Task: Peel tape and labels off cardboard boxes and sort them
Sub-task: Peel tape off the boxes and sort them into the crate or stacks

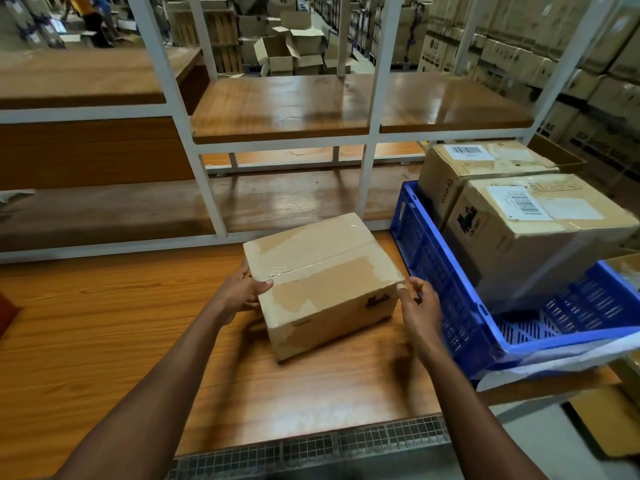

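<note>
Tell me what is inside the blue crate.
Two cardboard boxes with barcode labels sit in the blue crate, one behind the other. Part of its slatted floor shows; the rest is covered. The boxes' contents are hidden.

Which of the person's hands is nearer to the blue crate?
The right hand. It is at the box's right corner, just beside the blue crate's wall. The left hand grips the box's far-left edge, across the box.

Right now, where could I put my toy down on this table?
Left of the cardboard box, the wooden table is bare up to the white shelf frame. More bare wood lies in front of the box, between the arms. The right side is crowded: the blue crate holds two labelled boxes, and the right hand fills the gap.
</note>
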Motion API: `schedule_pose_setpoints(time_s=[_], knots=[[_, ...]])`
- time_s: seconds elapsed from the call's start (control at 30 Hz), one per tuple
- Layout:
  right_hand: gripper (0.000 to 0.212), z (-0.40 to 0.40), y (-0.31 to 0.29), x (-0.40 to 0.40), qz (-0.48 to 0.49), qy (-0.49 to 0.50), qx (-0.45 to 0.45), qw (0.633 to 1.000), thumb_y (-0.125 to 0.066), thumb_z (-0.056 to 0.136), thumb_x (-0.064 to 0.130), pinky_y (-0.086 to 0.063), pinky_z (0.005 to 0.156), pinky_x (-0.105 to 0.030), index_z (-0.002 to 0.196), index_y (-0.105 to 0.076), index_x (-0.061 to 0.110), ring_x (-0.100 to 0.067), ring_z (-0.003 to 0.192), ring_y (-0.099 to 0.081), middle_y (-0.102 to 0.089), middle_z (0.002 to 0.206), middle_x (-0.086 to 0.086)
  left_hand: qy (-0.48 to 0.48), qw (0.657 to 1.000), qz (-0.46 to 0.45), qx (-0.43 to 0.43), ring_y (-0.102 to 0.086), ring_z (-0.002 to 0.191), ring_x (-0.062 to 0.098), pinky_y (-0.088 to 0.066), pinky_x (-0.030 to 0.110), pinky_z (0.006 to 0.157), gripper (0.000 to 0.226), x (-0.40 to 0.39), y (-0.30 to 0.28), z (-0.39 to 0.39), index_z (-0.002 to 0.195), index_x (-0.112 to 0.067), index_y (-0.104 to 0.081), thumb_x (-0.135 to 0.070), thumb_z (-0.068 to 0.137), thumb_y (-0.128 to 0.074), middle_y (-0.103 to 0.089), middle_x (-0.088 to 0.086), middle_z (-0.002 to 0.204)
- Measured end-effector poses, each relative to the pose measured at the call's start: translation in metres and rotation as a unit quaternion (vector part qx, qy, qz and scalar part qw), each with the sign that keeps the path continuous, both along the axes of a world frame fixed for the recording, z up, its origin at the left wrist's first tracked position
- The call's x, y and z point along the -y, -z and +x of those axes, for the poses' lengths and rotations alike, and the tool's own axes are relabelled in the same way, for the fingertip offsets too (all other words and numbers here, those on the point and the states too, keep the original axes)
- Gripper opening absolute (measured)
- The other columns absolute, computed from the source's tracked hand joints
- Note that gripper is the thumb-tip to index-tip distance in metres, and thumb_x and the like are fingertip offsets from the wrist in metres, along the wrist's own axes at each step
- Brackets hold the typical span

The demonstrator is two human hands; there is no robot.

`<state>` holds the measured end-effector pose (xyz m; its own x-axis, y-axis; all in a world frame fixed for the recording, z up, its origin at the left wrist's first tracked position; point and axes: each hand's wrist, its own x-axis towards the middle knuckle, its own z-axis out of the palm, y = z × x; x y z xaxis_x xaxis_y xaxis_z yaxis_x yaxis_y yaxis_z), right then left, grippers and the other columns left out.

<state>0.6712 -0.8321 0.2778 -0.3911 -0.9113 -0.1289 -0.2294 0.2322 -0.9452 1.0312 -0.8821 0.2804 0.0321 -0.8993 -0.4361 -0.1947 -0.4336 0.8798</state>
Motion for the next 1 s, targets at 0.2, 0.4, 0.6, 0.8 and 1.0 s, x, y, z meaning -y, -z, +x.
schedule_pose_setpoints(time_s=[0.2,0.4,0.6,0.8,1.0], knots=[[0.065,0.013,0.003,0.002,0.024,-0.133,-0.021,0.991,-0.068,0.098,0.037,-0.051,0.094,-0.034,0.154,-0.036,0.033,-0.015,0.121,-0.057,-0.052,0.136,0.012,-0.114,0.989,-0.07,0.059,-0.068,0.102,0.019,-0.06,0.035,0.072,0.066,0.008,-0.003,-0.009,0.149,-0.024,-0.047,-0.036,0.091,-0.077,-0.064,0.008,0.13],[0.067,0.021,0.012,-0.001,0.018,-0.101,0.011,0.995,-0.063,0.101,0.041,-0.047,0.11,-0.046,0.159,-0.03,0.037,-0.019,0.134,-0.051,-0.05,0.151,0.006,-0.108,0.991,-0.064,0.036,-0.071,0.103,0.02,-0.063,0.042,0.08,0.058,-0.015,0.009,-0.019,0.146,-0.023,-0.051,-0.048,0.096,-0.067,-0.068,0.003,0.127],[0.066,0.019,0.008,0.004,0.012,-0.095,0.003,0.995,-0.057,0.106,0.035,-0.033,0.103,-0.029,0.163,-0.025,0.029,-0.011,0.134,-0.039,-0.041,0.16,0.002,-0.153,0.985,-0.076,-0.007,-0.063,0.112,0.023,-0.062,0.05,0.085,0.062,-0.046,0.026,-0.038,0.151,-0.033,-0.044,-0.037,0.095,-0.071,-0.057,-0.001,0.137],[0.065,0.014,0.013,0.042,0.028,-0.105,0.018,0.994,-0.058,0.104,0.041,-0.037,0.101,-0.033,0.161,-0.027,0.033,-0.014,0.135,-0.045,-0.046,0.149,0.009,-0.121,0.99,-0.069,-0.038,-0.065,0.111,0.019,-0.061,0.043,0.084,0.059,-0.022,0.017,-0.042,0.154,-0.035,-0.042,-0.038,0.1,-0.064,-0.062,-0.002,0.136],[0.062,0.014,0.012,0.081,0.022,-0.117,0.037,0.992,-0.057,0.105,0.035,-0.04,0.095,-0.034,0.159,-0.028,0.029,-0.015,0.122,-0.05,-0.051,0.138,0.007,-0.1,0.992,-0.079,-0.015,-0.063,0.108,0.015,-0.057,0.038,0.077,0.045,0.01,0.008,-0.052,0.151,-0.039,-0.043,-0.038,0.106,-0.052,-0.062,-0.004,0.132]])
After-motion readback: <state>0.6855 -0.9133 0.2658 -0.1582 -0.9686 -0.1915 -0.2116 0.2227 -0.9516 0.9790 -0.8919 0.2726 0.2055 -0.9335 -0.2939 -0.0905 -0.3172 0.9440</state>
